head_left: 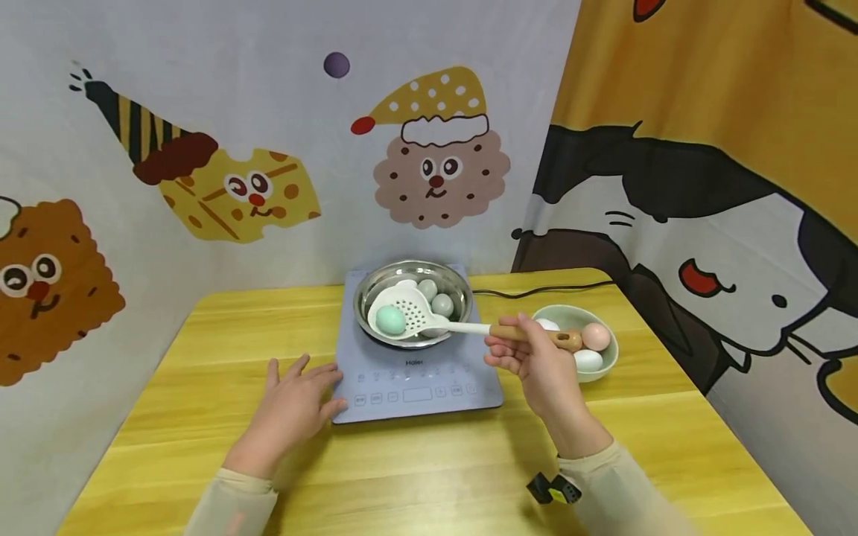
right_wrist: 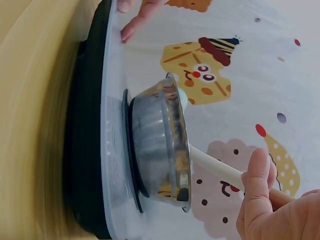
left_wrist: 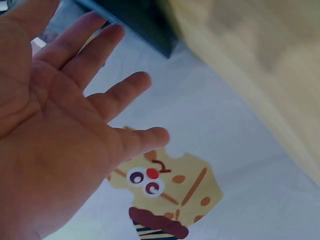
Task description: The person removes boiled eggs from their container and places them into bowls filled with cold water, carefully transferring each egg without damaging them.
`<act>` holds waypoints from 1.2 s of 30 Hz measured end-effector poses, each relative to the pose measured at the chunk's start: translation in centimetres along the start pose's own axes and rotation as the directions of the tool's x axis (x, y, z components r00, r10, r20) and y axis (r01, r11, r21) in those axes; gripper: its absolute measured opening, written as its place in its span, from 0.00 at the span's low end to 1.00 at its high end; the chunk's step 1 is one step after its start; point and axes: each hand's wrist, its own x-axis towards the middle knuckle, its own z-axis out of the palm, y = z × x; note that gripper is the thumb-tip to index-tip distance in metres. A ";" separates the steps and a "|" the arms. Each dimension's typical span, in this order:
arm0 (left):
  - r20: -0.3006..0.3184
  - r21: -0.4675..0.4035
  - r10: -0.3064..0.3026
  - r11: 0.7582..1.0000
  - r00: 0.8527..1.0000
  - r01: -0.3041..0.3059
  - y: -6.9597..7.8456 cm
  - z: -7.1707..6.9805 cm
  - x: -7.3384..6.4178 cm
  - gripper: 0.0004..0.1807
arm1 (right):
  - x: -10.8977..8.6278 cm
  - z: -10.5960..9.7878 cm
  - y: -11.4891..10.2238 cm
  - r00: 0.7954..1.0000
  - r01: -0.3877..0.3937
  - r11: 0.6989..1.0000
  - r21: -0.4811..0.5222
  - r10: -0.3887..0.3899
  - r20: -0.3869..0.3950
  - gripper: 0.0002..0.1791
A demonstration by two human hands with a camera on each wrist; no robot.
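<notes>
Head view showed the right grip [head_left: 541, 361] curled round the handle of a slotted skimmer [head_left: 410, 307], its scoop carrying a pale green egg [head_left: 391, 320] at the mouth of the steel basin [head_left: 410, 271]; a twist might have rolled it off. Left-wrist view showed the left grip [left_wrist: 75, 120] spread, holding nothing. Right-wrist view showed the skimmer's neck near the basin's rim, where a knock could have jolted the egg loose.

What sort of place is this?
Probably a staged cooking setup rather than a working kitchen: portable hotplate and metal pan on a table, backed by a cartoon-print backdrop.
</notes>
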 end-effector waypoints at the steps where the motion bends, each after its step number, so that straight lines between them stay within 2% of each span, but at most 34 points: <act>1: 0.009 -0.002 0.000 1.000 1.000 0.000 0.2 -0.1 0.1 0.28 | -0.1 -0.2 0.1 1.000 -0.003 1.000 0.009 0.003 -0.007 0.23; 6: 0.037 -0.016 -0.005 1.000 0.999 0.006 0.9 0.0 1.0 0.29 | -0.6 -1.2 -0.3 0.999 0.028 0.999 0.020 -0.027 -0.034 0.24; 14: 0.069 -0.006 0.022 1.000 0.997 -0.022 1.4 0.2 2.2 0.30 | -1.3 -4.0 -3.3 0.991 0.123 0.989 0.076 -0.119 -0.061 0.25; 18: 0.042 0.005 0.034 0.999 0.999 -0.034 0.7 -0.4 2.0 0.30 | -1.8 -5.5 -4.8 0.984 0.170 0.979 0.113 -0.162 -0.074 0.26; 22: 0.021 0.020 0.010 1.000 1.000 -0.011 -0.5 -1.1 1.0 0.30 | -2.6 -7.4 -6.0 0.975 0.205 0.969 0.137 -0.190 -0.113 0.24; 26: 0.018 0.016 -0.005 1.000 1.000 0.004 -1.2 -1.1 0.3 0.31 | -3.8 -10.6 -6.9 0.948 0.266 0.955 0.129 -0.235 -0.214 0.24; 29: 0.020 0.005 -0.007 1.000 1.000 0.006 -1.3 -0.8 0.2 0.32 | -4.8 -13.3 -7.4 0.914 0.304 0.944 0.130 -0.250 -0.321 0.23; 33: 0.016 0.000 -0.002 1.000 1.000 0.002 -0.9 -0.2 0.4 0.33 | -5.9 -16.1 -7.9 0.871 0.310 0.941 0.133 -0.225 -0.436 0.22; 36: 0.008 -0.006 0.008 1.000 1.000 -0.008 -0.5 0.3 0.6 0.32 | -6.5 -17.3 -7.9 0.848 0.289 0.953 0.091 -0.211 -0.486 0.21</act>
